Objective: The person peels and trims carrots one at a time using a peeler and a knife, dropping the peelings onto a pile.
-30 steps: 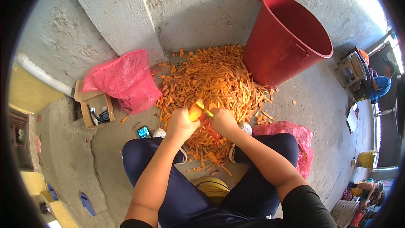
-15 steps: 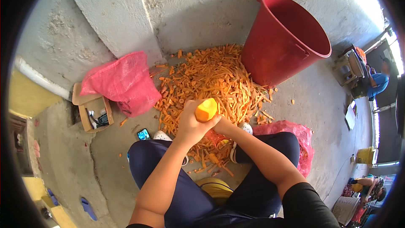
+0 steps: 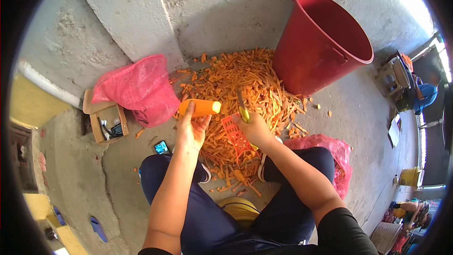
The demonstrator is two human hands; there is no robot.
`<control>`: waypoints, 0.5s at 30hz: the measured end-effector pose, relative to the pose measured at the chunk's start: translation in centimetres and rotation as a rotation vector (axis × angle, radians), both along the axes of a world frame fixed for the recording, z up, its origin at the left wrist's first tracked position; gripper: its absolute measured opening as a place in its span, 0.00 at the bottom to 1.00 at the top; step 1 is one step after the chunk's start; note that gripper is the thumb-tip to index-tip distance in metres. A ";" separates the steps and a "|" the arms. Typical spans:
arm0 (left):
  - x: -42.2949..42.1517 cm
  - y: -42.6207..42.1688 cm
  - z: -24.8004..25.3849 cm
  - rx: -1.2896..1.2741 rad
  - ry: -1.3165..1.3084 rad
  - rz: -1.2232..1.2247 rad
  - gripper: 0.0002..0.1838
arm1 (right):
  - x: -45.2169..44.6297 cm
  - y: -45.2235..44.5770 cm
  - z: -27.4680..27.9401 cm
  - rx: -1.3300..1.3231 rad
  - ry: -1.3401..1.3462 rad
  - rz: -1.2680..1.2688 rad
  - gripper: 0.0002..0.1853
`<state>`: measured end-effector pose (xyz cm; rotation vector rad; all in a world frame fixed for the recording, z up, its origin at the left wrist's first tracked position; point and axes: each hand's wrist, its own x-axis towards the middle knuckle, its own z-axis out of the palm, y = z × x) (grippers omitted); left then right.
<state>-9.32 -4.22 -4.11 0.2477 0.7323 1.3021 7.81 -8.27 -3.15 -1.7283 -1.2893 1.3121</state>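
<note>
A thick peeled carrot (image 3: pixel 200 107), its end cut flat, lies sideways in my left hand (image 3: pixel 191 130), the fingers closed around it. To its right, my right hand (image 3: pixel 255 127) grips the yellow-green handle of a knife (image 3: pixel 243 112). Its dark blade points away from me, apart from the carrot. Below my right hand is an orange perforated plastic basket (image 3: pixel 233 134), partly covered by that hand. Both hands are above a large heap of carrot peelings and pieces (image 3: pixel 240 75) on the floor between my feet.
Behind the heap, a tall red bin (image 3: pixel 311 52) leans near the wall. Pink mesh sacks (image 3: pixel 146 87) lie left and right. At left are a cardboard box (image 3: pixel 104 134) with cables and a phone (image 3: pixel 161 147). Two people (image 3: pixel 426 95) sit at far right.
My hands have moved apart, from together around the carrot. The carrot has turned sideways and shifted left; the knife and orange basket now show clearly.
</note>
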 end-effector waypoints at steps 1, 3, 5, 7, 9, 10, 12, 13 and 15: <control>0.2 -0.1 0.2 0.010 0.025 -0.009 0.21 | -0.3 -0.3 2.4 0.003 -0.132 0.030 0.17; 0.4 -0.1 0.4 -0.024 0.019 -0.032 0.20 | -0.3 -0.5 2.4 0.048 -0.170 0.020 0.16; 0.6 -0.1 0.4 -0.040 0.019 -0.050 0.19 | -0.1 -0.5 3.0 0.045 -0.146 0.003 0.16; 0.8 -0.1 0.4 -0.037 0.023 -0.063 0.18 | 0.3 -0.1 4.2 -0.006 -0.063 -0.020 0.15; 1.0 0.0 -0.1 0.007 0.057 -0.062 0.18 | 0.5 0.3 2.9 0.328 0.062 -0.011 0.15; 1.0 0.0 -0.2 0.028 0.074 -0.060 0.19 | 0.5 0.4 2.4 0.493 0.126 -0.004 0.15; 1.2 -0.2 -0.1 0.071 0.184 -0.136 0.20 | 1.0 0.2 2.2 0.336 0.072 0.048 0.18; 1.4 -0.3 0.1 0.094 0.238 -0.177 0.20 | 1.5 0.2 2.5 0.225 0.007 0.112 0.19; 2.0 -0.6 0.5 0.151 0.301 -0.168 0.18 | 1.9 0.0 6.0 -0.036 -0.172 0.202 0.22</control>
